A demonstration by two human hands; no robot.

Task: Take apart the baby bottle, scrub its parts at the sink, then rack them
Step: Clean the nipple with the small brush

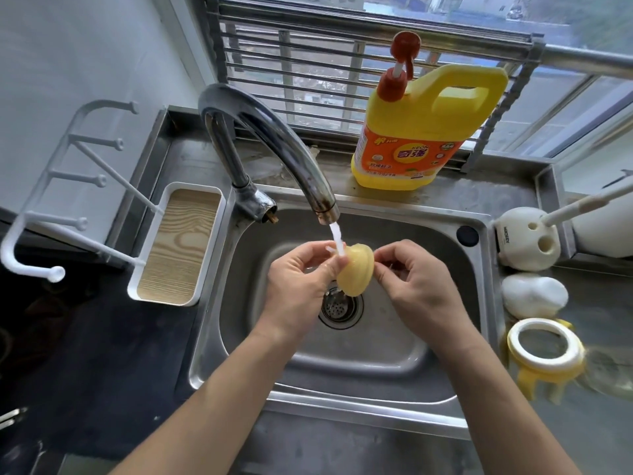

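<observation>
Rinsing a pale yellow ridged dome-shaped bottle part (pixel 354 272) under the chrome tap (pixel 274 142), the left hand (pixel 298 286) grips it while the right hand (pixel 411 279) pinches its right edge. Disassembly looks done; a white-and-yellow collar ring (pixel 544 347) waits at right, and racking remains.

Pale yellow, translucent dome-shaped bottle part (pixel 354 272) at frame centre, pinched between your left hand (pixel 301 286) and right hand (pixel 421 282) under the tap stream, yellow collar ring (pixel 544 347) white rim up on the counter at lower right, white peg rack (pixel 178 245) at left
</observation>
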